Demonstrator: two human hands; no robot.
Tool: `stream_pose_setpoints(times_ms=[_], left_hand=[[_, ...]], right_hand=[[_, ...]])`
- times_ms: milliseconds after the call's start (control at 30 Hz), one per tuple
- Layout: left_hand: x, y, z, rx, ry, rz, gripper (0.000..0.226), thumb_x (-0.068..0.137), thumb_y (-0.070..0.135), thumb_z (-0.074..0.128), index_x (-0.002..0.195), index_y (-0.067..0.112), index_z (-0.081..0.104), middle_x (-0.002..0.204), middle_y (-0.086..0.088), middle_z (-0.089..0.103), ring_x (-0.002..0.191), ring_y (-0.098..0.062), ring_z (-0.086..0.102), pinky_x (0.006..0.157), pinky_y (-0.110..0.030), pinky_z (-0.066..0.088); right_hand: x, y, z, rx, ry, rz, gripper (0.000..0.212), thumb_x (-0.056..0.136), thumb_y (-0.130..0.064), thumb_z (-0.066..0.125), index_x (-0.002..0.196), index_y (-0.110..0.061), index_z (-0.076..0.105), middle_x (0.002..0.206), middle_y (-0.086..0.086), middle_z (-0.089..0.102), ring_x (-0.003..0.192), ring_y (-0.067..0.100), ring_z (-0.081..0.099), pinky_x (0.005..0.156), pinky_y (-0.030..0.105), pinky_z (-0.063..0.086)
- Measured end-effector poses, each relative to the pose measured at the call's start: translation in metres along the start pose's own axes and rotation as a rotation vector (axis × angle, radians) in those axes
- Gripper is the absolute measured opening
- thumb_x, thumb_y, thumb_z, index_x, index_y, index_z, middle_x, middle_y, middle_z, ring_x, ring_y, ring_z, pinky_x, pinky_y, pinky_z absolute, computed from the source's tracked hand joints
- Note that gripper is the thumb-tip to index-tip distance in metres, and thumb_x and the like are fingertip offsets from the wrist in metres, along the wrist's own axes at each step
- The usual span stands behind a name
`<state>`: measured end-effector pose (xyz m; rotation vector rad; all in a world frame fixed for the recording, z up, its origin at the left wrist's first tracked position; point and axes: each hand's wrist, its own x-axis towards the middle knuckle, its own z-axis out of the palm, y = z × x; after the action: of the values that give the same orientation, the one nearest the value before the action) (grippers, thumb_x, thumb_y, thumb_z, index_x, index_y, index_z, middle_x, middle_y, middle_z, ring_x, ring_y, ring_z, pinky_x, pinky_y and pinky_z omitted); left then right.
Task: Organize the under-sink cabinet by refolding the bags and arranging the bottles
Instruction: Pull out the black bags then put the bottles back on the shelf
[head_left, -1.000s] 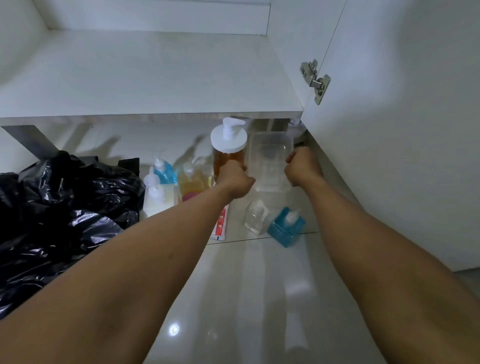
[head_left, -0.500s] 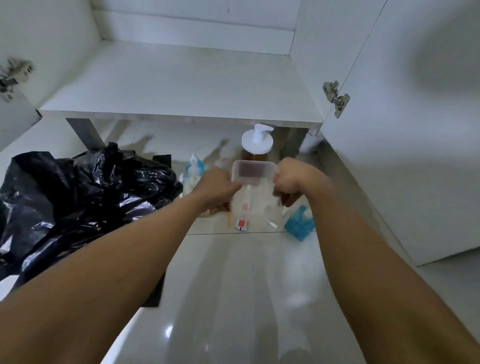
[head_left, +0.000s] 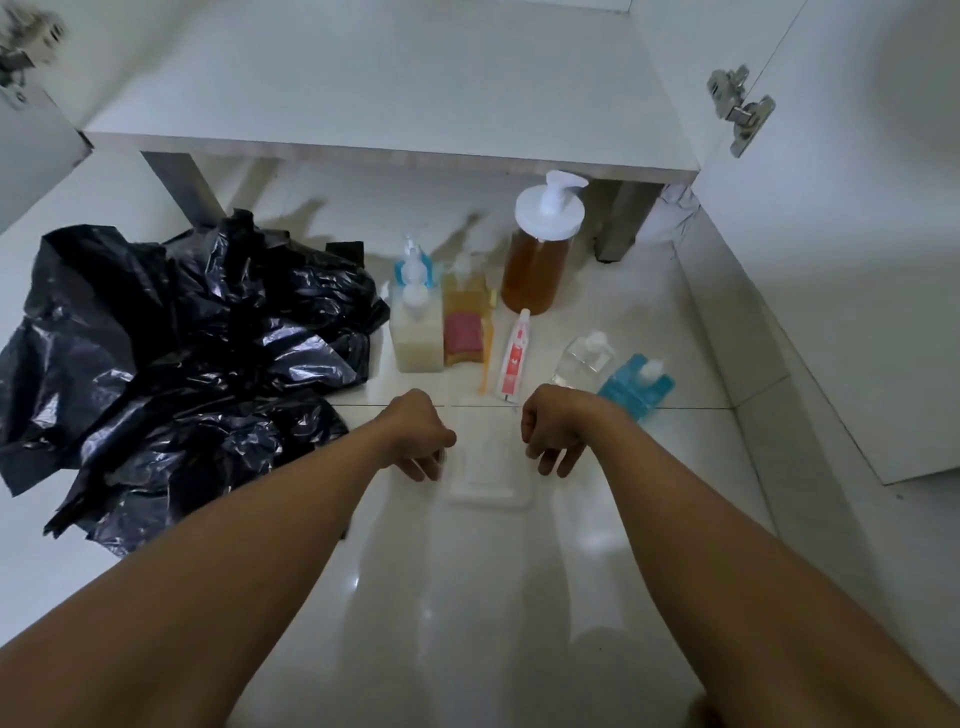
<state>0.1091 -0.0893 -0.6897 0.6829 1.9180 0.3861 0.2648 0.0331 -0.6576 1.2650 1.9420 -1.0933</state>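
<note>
Down on the glossy white floor tiles (head_left: 467, 597), in front of the open cabinet, a clear rectangular plastic container (head_left: 485, 470) sits flat between my two hands. My left hand (head_left: 421, 439) is at its left edge with the fingers (head_left: 423, 470) curled down against the rim. Whether they pinch it or only touch it I cannot tell. My right hand (head_left: 550, 434) hangs just beside the right edge, its fingers loosely curled, apart from the plastic and gripping nothing.

I judge the container is out here so I can gather the small things into it. Beyond it the bottles stand in a loose group under the white cabinet shelf (head_left: 395, 156): a tall amber pump bottle with a white top (head_left: 537, 265), a cream square pump bottle (head_left: 415, 332), a yellow bottle with a pink label (head_left: 464, 322) touching it, and a pale blue bottle (head_left: 410, 267) behind.

A white-and-red tube (head_left: 513, 358) lies flat beside them. A clear square bottle (head_left: 584, 358) and a bright blue square bottle (head_left: 636, 387) sit off to the right, out of line. The crumpled black plastic bags (head_left: 171, 353) are heaped on the left, not yet refolded.
</note>
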Motion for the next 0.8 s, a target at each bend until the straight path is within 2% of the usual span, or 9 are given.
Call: stream_pose_setpoints(times_ms=[100, 167, 233, 267, 367, 467, 600, 700, 800], left_hand=[[-0.002, 0.006, -0.003, 0.061, -0.034, -0.049, 0.030, 0.092, 0.017, 0.065, 0.101, -0.011, 0.061, 0.089, -0.022, 0.073, 0.070, -0.034, 0.075, 0.063, -0.043, 0.063], [-0.004, 0.014, -0.009, 0.191, -0.008, -0.074, 0.044, 0.090, 0.039, 0.070, 0.098, -0.002, 0.058, 0.088, -0.017, 0.073, 0.066, -0.033, 0.074, 0.064, -0.043, 0.063], [0.000, 0.024, -0.019, 0.437, 0.153, 0.010, 0.055, 0.085, 0.059, 0.068, 0.085, 0.005, 0.058, 0.082, -0.010, 0.072, 0.062, -0.026, 0.071, 0.068, -0.038, 0.061], [0.003, 0.032, -0.023, 0.514, 0.257, 0.101, 0.054, 0.085, 0.061, 0.066, 0.082, 0.007, 0.058, 0.083, -0.008, 0.071, 0.067, -0.025, 0.069, 0.069, -0.034, 0.058], [0.013, 0.061, -0.026, 0.418, 0.369, 0.375, 0.026, 0.092, 0.040, 0.064, 0.091, 0.013, 0.063, 0.093, -0.009, 0.068, 0.087, -0.027, 0.063, 0.072, -0.032, 0.048], [0.032, 0.081, -0.014, 0.407, 0.383, 0.414, 0.009, 0.094, 0.023, 0.062, 0.093, 0.014, 0.063, 0.091, -0.005, 0.065, 0.082, -0.022, 0.061, 0.069, -0.031, 0.047], [0.064, 0.076, -0.001, 0.518, 0.352, 0.358, 0.020, 0.094, 0.009, 0.057, 0.111, 0.008, 0.068, 0.108, -0.011, 0.067, 0.093, -0.028, 0.065, 0.081, -0.035, 0.056], [0.078, 0.076, 0.006, 0.510, 0.339, 0.308, 0.019, 0.096, 0.010, 0.057, 0.112, 0.007, 0.066, 0.108, -0.011, 0.067, 0.091, -0.025, 0.063, 0.080, -0.033, 0.053], [0.085, 0.075, 0.013, 0.501, 0.418, 0.261, 0.013, 0.098, 0.015, 0.060, 0.109, 0.010, 0.065, 0.104, -0.010, 0.067, 0.092, -0.027, 0.065, 0.076, -0.035, 0.053]], right_hand=[[0.000, 0.001, -0.005, -0.026, -0.046, 0.032, 0.019, 0.091, 0.000, 0.066, 0.110, 0.000, 0.062, 0.095, 0.014, 0.071, 0.083, 0.030, 0.076, 0.073, 0.046, 0.063], [-0.001, 0.001, -0.014, -0.075, -0.043, 0.059, 0.023, 0.090, -0.002, 0.068, 0.112, 0.002, 0.063, 0.099, 0.016, 0.071, 0.083, 0.030, 0.076, 0.076, 0.048, 0.063], [0.002, -0.001, -0.028, -0.103, 0.017, 0.050, 0.025, 0.090, -0.004, 0.069, 0.113, 0.002, 0.062, 0.099, 0.018, 0.072, 0.082, 0.029, 0.076, 0.076, 0.048, 0.063], [0.005, -0.004, -0.036, -0.090, 0.078, 0.023, 0.023, 0.091, -0.004, 0.069, 0.112, 0.001, 0.061, 0.098, 0.018, 0.072, 0.081, 0.028, 0.076, 0.076, 0.047, 0.063], [0.015, -0.020, -0.052, -0.070, 0.317, -0.112, 0.020, 0.093, -0.004, 0.062, 0.113, -0.001, 0.064, 0.099, 0.016, 0.070, 0.083, 0.027, 0.074, 0.079, 0.043, 0.062], [0.033, -0.031, -0.053, -0.021, 0.517, -0.190, 0.028, 0.094, -0.004, 0.054, 0.120, 0.000, 0.064, 0.116, 0.018, 0.065, 0.103, 0.031, 0.064, 0.090, 0.039, 0.055], [0.064, -0.032, -0.045, 0.086, 0.531, -0.139, 0.036, 0.096, -0.002, 0.050, 0.131, -0.004, 0.057, 0.131, 0.018, 0.059, 0.117, 0.033, 0.058, 0.098, 0.037, 0.050], [0.084, -0.030, -0.041, 0.062, 0.480, -0.119, 0.045, 0.096, -0.001, 0.048, 0.141, -0.004, 0.051, 0.142, 0.019, 0.052, 0.127, 0.034, 0.052, 0.101, 0.034, 0.043], [0.104, -0.030, -0.037, 0.027, 0.448, -0.103, 0.056, 0.094, -0.003, 0.050, 0.149, -0.007, 0.043, 0.147, 0.018, 0.047, 0.131, 0.034, 0.047, 0.106, 0.033, 0.040]])
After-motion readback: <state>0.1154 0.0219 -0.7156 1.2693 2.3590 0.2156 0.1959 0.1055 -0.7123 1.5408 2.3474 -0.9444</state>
